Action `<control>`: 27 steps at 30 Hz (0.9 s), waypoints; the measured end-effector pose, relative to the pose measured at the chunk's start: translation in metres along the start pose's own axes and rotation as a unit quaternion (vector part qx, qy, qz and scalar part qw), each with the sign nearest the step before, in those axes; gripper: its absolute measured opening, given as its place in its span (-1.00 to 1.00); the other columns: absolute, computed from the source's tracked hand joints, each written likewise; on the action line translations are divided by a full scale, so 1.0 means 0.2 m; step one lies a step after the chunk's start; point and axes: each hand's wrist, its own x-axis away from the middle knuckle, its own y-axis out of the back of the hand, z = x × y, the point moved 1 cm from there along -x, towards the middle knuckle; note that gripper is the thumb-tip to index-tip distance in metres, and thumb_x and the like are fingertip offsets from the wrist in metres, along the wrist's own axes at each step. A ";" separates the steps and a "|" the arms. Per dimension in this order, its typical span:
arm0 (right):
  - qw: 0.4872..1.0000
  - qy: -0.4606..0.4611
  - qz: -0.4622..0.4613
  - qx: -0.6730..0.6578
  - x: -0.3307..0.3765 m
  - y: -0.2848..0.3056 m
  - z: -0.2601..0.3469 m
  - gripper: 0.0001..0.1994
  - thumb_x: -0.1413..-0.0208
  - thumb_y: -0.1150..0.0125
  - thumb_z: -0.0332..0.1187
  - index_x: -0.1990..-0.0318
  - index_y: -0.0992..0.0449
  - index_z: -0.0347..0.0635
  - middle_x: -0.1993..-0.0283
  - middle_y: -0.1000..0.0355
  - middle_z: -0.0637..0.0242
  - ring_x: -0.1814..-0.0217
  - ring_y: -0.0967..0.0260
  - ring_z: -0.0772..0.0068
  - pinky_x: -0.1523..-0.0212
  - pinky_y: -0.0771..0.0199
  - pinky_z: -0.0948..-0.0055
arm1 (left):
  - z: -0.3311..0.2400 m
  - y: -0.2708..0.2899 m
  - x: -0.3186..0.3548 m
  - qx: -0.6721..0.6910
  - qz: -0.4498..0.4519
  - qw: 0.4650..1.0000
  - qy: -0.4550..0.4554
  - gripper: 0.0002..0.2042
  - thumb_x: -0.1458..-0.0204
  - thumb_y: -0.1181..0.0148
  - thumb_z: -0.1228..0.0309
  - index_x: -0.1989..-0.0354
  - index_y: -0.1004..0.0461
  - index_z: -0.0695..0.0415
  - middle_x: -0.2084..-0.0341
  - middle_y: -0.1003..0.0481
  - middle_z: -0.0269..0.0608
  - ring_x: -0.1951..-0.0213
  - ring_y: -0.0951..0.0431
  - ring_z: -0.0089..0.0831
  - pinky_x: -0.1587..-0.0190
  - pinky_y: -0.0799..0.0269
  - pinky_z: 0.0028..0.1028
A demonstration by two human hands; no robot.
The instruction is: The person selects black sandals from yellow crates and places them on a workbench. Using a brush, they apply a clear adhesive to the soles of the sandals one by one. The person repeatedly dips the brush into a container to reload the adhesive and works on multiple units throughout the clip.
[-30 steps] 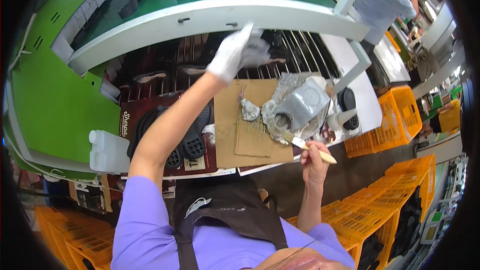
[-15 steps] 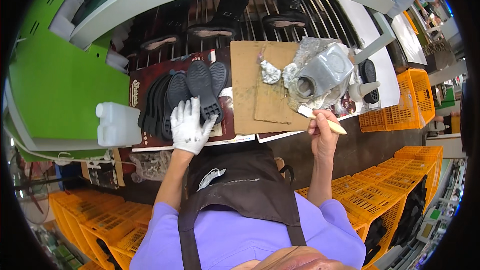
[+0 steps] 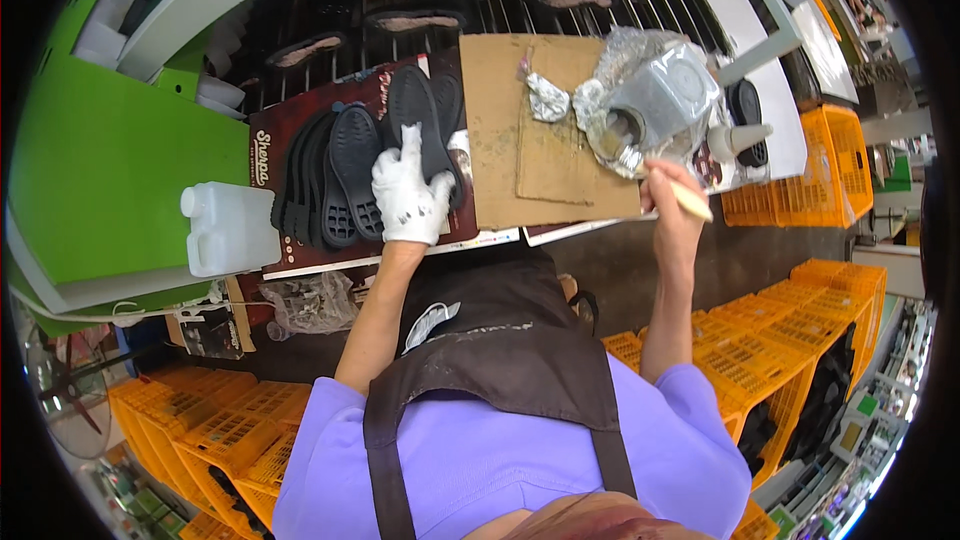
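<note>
My left hand (image 3: pixel 411 195), in a white glove, lies over a black shoe sole (image 3: pixel 418 105). The index finger reaches along the sole and the thumb lies by its heel; the other fingers are bent. Beside it more black soles (image 3: pixel 355 155) overlap in a fanned row. My bare right hand (image 3: pixel 672 198) grips a brush (image 3: pixel 690 202) by its pale handle. The brush head is at the mouth of a cut translucent plastic jug (image 3: pixel 668 90), which lies tilted in crumpled plastic wrap and foil. How deep the bristles reach is hard to see.
Brown cardboard (image 3: pixel 490 140) lies between the soles and jug. A white canister (image 3: pixel 230 230) stands at the left, a nozzle bottle (image 3: pixel 738 142) at the right. Beyond, black boots (image 3: pixel 420 0) rest on a roller rack. Orange crates (image 3: pixel 760 340) flank me.
My right hand has brought the brush to the jug's mouth. The left hand has shifted onto the sole, its fingers now bent apart from the index. The view has shifted slightly.
</note>
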 end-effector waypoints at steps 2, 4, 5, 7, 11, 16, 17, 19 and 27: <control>0.994 -0.006 -0.016 0.108 -0.06 0.03 0.07 -0.85 -0.07 -0.12 -0.42 0.27 -0.51 -0.33 0.50 -0.37 0.46 0.51 -0.21 0.75 0.49 -0.20 0.71 | 0.05 -0.03 0.00 0.042 -0.047 0.998 0.002 -0.45 0.22 -0.28 0.30 -0.04 -0.35 0.13 0.31 -0.39 0.08 0.23 -0.37 -0.02 0.11 -0.28 -0.21; 0.985 0.071 -0.040 0.154 -0.13 0.05 0.04 -0.84 -0.06 -0.15 -0.42 0.30 -0.51 -0.36 0.43 -0.43 0.47 0.40 -0.28 0.73 0.39 -0.28 0.69 | 0.11 -0.07 0.00 0.054 -0.075 0.996 -0.003 -0.53 0.15 -0.21 0.36 -0.01 -0.36 0.16 0.25 -0.39 0.18 0.17 -0.37 0.05 0.07 -0.26 -0.17; 0.980 0.064 -0.036 0.183 -0.16 0.07 0.03 -0.85 -0.05 -0.16 -0.42 0.30 -0.51 -0.34 0.43 -0.44 0.45 0.40 -0.28 0.72 0.39 -0.29 0.67 | 0.10 -0.07 0.00 0.063 -0.078 0.995 0.001 -0.58 0.12 -0.17 0.40 0.01 -0.37 0.16 0.19 -0.39 0.19 0.12 -0.37 0.04 0.03 -0.26 -0.19; 0.969 0.076 -0.018 0.233 -0.21 0.07 0.02 -0.87 -0.02 -0.18 -0.43 0.31 -0.51 -0.31 0.43 -0.46 0.38 0.42 -0.32 0.65 0.39 -0.31 0.62 | 0.09 -0.08 -0.01 0.072 -0.084 0.994 -0.012 -0.60 0.12 -0.18 0.42 0.02 -0.40 0.16 0.15 -0.42 0.09 0.08 -0.39 -0.05 0.01 -0.27 -0.26; 0.929 0.170 0.022 0.329 -0.28 0.03 -0.04 -0.91 0.04 -0.20 -0.45 0.37 -0.51 -0.24 0.44 -0.44 0.22 0.44 -0.39 0.35 0.39 -0.36 0.47 | 0.05 -0.06 -0.03 0.122 -0.104 0.987 -0.012 -0.60 0.14 -0.19 0.51 0.03 -0.40 0.18 0.18 -0.45 -0.03 0.12 -0.43 -0.13 0.04 -0.30 -0.32; 0.891 0.207 0.064 0.400 -0.31 -0.04 -0.11 -0.93 0.06 -0.17 -0.44 0.41 -0.49 -0.24 0.44 -0.42 0.16 0.40 -0.39 0.11 0.36 -0.38 0.35 | 0.08 -0.05 -0.04 0.214 -0.130 0.968 0.006 -0.60 0.15 -0.15 0.57 0.04 -0.38 0.22 0.20 -0.46 0.01 0.15 -0.43 -0.11 0.06 -0.29 -0.30; 0.897 0.212 0.054 0.383 -0.31 -0.05 -0.13 -0.91 0.05 -0.18 -0.42 0.40 -0.52 -0.24 0.45 -0.44 0.16 0.42 -0.42 0.19 0.37 -0.38 0.39 | 0.09 -0.05 -0.04 0.240 -0.132 0.961 0.032 -0.61 0.16 -0.15 0.59 0.05 -0.38 0.24 0.19 -0.46 -0.01 0.11 -0.43 -0.14 0.02 -0.30 -0.32; 0.921 0.135 0.050 0.361 -0.31 -0.06 -0.12 -0.89 0.05 -0.19 -0.41 0.39 -0.53 -0.24 0.48 -0.46 0.15 0.46 -0.42 0.30 0.39 -0.38 0.43 | 0.13 -0.06 -0.03 0.317 -0.148 0.933 0.083 -0.61 0.14 -0.13 0.61 0.04 -0.37 0.27 0.16 -0.46 -0.05 0.10 -0.44 -0.22 0.01 -0.31 -0.37; 0.983 -0.029 -0.005 0.183 -0.35 -0.05 -0.13 -0.77 -0.04 -0.21 -0.28 0.47 -0.51 -0.28 0.68 -0.33 0.45 0.71 -0.19 0.73 0.69 -0.15 0.71 | 0.03 0.17 -0.03 0.819 0.107 0.489 0.279 -0.58 0.02 0.02 0.60 -0.08 -0.21 0.36 0.12 -0.41 -0.09 0.10 -0.44 -0.35 -0.08 -0.28 -0.40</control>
